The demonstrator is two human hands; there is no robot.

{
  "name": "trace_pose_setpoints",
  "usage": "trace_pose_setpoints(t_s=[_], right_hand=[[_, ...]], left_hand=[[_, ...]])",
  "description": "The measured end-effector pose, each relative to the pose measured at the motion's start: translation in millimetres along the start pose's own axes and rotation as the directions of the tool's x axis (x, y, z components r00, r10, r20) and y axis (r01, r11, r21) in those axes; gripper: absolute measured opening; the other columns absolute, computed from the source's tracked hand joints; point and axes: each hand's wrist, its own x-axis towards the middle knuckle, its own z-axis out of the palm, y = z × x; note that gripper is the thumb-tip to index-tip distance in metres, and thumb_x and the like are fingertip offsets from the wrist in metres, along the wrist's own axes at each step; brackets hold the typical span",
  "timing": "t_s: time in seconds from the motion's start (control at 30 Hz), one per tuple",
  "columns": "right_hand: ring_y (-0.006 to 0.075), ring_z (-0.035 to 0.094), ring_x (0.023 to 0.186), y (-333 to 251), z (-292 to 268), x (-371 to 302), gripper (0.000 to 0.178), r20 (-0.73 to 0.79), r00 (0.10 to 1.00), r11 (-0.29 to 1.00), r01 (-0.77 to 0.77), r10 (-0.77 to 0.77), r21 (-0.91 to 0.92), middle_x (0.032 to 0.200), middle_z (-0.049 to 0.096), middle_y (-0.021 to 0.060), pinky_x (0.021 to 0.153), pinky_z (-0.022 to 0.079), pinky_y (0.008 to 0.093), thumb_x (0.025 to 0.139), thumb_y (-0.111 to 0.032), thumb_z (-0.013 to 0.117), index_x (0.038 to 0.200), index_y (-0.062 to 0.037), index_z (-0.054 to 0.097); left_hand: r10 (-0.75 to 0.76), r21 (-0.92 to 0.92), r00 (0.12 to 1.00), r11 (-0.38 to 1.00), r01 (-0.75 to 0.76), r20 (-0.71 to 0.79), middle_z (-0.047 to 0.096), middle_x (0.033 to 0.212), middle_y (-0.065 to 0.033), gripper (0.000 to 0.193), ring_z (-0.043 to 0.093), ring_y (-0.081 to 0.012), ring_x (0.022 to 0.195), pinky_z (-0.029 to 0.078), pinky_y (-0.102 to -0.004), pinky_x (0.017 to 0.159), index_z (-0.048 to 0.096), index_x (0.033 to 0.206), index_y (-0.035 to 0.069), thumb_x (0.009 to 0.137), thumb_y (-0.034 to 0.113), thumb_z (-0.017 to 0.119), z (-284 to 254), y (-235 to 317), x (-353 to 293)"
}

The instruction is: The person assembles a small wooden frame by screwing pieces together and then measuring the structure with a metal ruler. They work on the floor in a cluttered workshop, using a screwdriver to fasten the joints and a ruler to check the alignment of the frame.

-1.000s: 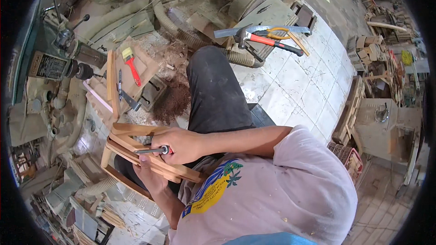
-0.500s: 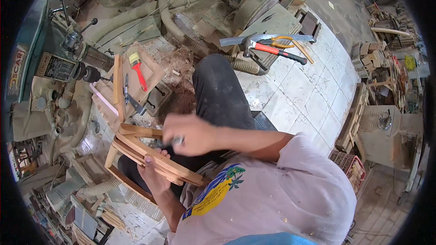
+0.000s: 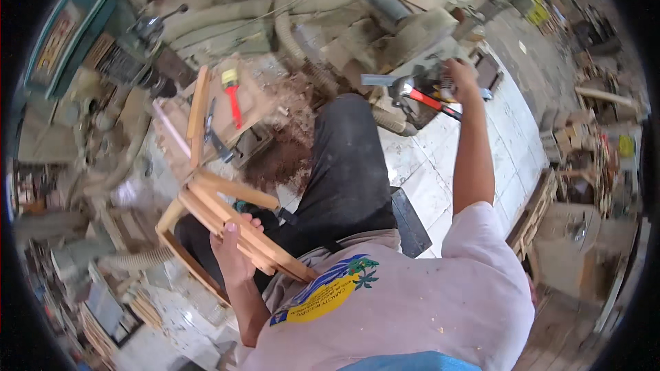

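In my left hand [image 3: 236, 251] is a wooden frame [image 3: 251, 233] of several pale slats, held across my lap with the fingers wrapped round it. My right hand [image 3: 460, 81] reaches far out to the right, over the tools beyond my knee. Its fingers look closed round something small and partly metallic, too blurred to name. Just left of that hand lies a hammer [image 3: 430, 101] with a red and black handle. A flat silver metal strip [image 3: 378, 80] extends from behind the hammer head; its middle is hidden.
On a board to the left are a red-handled paintbrush [image 3: 234, 99], an upright wooden slat [image 3: 198, 113] and a dark metal tool [image 3: 218, 143]. A drill press [image 3: 130, 62] stands at the upper left. Ribbed hoses [image 3: 285, 27] and a sanding machine [image 3: 419, 34] lie beyond.
My right hand has moved from beside the wooden frame out to the tools at the upper right. My left hand still holds the frame. The whole view has shifted a little.
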Motion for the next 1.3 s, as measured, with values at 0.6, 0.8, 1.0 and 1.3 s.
trace_pose_setpoints(t_s=[0.6,0.8,1.0,1.3], right_hand=[[0.0329,0.035,0.148,-98.6,251.7,-291.4,0.096,0.818,0.084,0.689,0.593,-0.568,0.417,0.156,0.04,0.0224,0.121,0.028,0.0451,0.081,-0.054,0.078,0.152,-0.0014,0.039],[0.0289,0.059,0.116,-86.3,286.7,-355.7,0.063,0.917,-0.133,0.862,0.311,-0.377,0.4,0.131,0.061,0.0186,0.102,0.045,0.0394,0.103,-0.05,0.056,0.143,-0.0013,0.048],[0.04,0.065,0.079,-99.4,279.4,-396.3,0.041,0.905,0.154,0.787,0.565,-0.396,0.249,0.084,0.065,0.0221,0.076,0.05,0.0454,0.106,-0.039,0.049,0.117,-0.0011,0.06],[0.0461,0.068,0.095,-124.4,272.8,-407.5,0.04,0.886,0.251,0.678,0.729,-0.39,0.092,0.095,0.07,0.0272,0.082,0.053,0.0491,0.104,-0.034,0.054,0.133,-0.0057,0.058]], left_hand=[[-0.016,-0.056,0.974,0.998,0.029,0.227,0.071,0.102,-0.0146,0.036,0.073,-0.0252,0.09,0.063,-0.0392,0.08,0.059,0.119,-0.001,0.097,0.024,0.069,4.9,7.1,-8.0],[0.007,-0.058,0.974,0.998,0.007,0.226,0.07,0.101,-0.0124,0.037,0.072,-0.0234,0.089,0.063,-0.0376,0.079,0.058,0.122,0.001,0.098,0.026,0.069,-3.4,5.2,-3.7],[0.132,-0.14,0.945,0.986,-0.093,0.298,0.069,0.1,-0.0097,0.043,0.07,-0.0202,0.087,0.062,-0.037,0.078,0.057,0.122,0.002,0.098,0.034,0.07,-11.5,-1.0,10.8],[0.161,-0.059,0.924,0.987,-0.15,0.347,0.066,0.108,-0.0036,0.054,0.063,-0.0122,0.097,0.055,-0.031,0.085,0.056,0.131,0.004,0.096,0.041,0.071,-18.0,-3.7,25.2]])
